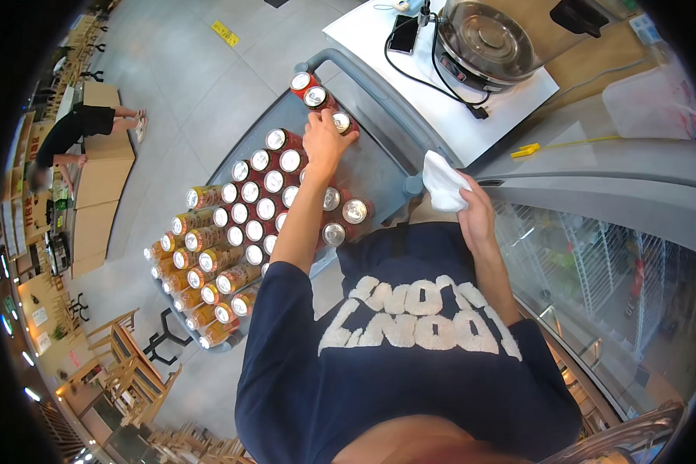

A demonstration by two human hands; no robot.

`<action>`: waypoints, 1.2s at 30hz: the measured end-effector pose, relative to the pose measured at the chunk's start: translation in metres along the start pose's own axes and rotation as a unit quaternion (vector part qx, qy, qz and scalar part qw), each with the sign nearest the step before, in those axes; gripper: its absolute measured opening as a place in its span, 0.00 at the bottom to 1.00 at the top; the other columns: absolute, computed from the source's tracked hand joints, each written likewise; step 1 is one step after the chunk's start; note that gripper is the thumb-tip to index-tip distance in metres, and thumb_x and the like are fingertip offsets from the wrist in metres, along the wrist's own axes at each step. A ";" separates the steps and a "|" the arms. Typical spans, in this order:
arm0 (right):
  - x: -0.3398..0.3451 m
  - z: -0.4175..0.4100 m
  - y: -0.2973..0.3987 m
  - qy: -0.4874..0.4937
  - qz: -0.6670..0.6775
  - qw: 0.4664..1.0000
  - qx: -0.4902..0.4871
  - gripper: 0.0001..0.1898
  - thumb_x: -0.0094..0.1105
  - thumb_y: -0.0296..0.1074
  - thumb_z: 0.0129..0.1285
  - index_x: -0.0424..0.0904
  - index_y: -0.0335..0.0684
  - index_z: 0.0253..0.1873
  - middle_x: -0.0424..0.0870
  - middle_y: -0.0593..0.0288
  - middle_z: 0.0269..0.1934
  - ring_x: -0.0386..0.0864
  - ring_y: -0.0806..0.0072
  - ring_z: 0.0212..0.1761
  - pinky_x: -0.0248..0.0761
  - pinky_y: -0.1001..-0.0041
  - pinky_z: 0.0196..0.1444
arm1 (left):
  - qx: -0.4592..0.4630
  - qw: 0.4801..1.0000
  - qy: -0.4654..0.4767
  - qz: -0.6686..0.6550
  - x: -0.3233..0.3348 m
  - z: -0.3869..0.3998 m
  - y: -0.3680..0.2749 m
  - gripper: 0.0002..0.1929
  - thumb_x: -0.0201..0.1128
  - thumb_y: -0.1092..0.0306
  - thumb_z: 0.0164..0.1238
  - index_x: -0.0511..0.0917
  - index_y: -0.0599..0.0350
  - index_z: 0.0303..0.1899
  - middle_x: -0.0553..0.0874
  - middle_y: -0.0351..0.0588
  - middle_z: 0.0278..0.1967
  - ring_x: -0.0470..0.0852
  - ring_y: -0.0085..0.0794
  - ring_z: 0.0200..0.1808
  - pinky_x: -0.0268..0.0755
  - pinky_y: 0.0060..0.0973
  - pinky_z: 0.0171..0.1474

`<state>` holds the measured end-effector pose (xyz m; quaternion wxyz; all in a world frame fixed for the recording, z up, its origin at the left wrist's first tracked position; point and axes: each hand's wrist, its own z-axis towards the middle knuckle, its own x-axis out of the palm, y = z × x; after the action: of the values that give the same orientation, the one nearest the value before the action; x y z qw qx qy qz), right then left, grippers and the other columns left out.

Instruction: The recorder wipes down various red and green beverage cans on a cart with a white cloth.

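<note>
My left hand (323, 139) reaches over the cart and has its fingers and thumb around a red drink can (342, 122) near the cart's handle end. Two more red cans (316, 97) stand just beyond it. A folded white cloth (442, 182) is pinched in my right hand (477, 213), held beside the cart's corner. Upright dark red cans (274, 181) fill the middle of the grey cart (383, 165) in rows. Several yellow-orange cans (209, 261) stand at its far left end. My left forearm hides some of the cans.
A white table (348, 29) beyond the handle holds a round steel-lidded cooker (487, 43), a black cable and a phone (404, 35). At right is a glass-door fridge (580, 278) with wire racks. A person (75, 133) bends over a counter (101, 180) at left, near wooden chairs (124, 371).
</note>
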<state>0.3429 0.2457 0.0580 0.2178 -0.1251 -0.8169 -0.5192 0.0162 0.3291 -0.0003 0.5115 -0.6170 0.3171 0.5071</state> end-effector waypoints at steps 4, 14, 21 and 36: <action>0.012 0.004 0.006 0.011 -0.003 1.000 0.013 0.26 0.43 0.25 0.72 0.70 0.23 0.72 0.76 0.45 0.68 0.74 0.61 0.72 0.62 0.65 0.76 | 0.010 0.998 0.056 -0.040 -0.015 -0.001 0.003 0.37 0.84 0.51 0.50 0.76 0.58 0.58 0.84 0.57 0.52 0.85 0.51 0.56 0.80 0.45 0.54; 0.093 0.051 0.032 0.113 -0.147 0.975 -0.120 0.25 0.43 0.24 0.71 0.73 0.27 0.71 0.78 0.47 0.69 0.76 0.64 0.70 0.65 0.69 0.73 | -0.143 0.400 0.088 -0.901 -0.068 -0.092 -0.031 0.39 0.58 0.31 0.73 0.71 0.53 0.71 0.83 0.49 0.61 0.79 0.44 0.67 0.70 0.54 0.70; 0.176 0.055 -0.001 0.204 -0.468 0.760 -0.402 0.25 0.48 0.22 0.67 0.76 0.31 0.69 0.74 0.42 0.71 0.67 0.48 0.78 0.60 0.59 0.79 | -0.223 0.329 0.085 -0.914 -0.081 -0.121 -0.038 0.45 0.43 0.22 0.74 0.71 0.55 0.72 0.81 0.48 0.65 0.76 0.42 0.70 0.66 0.47 0.74; 0.141 0.016 0.041 0.208 -0.016 0.975 -0.079 0.28 0.41 0.24 0.68 0.72 0.23 0.72 0.77 0.41 0.69 0.78 0.60 0.69 0.68 0.64 0.74 | -0.147 0.210 0.179 -0.950 -0.093 -0.128 -0.025 0.45 0.54 0.23 0.68 0.71 0.53 0.72 0.77 0.57 0.68 0.73 0.53 0.71 0.63 0.57 0.75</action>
<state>0.2343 0.2745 0.1533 0.3647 -0.0181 -0.7120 -0.5998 0.0506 0.2023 0.0908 0.4418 -0.5962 -0.5028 -0.4433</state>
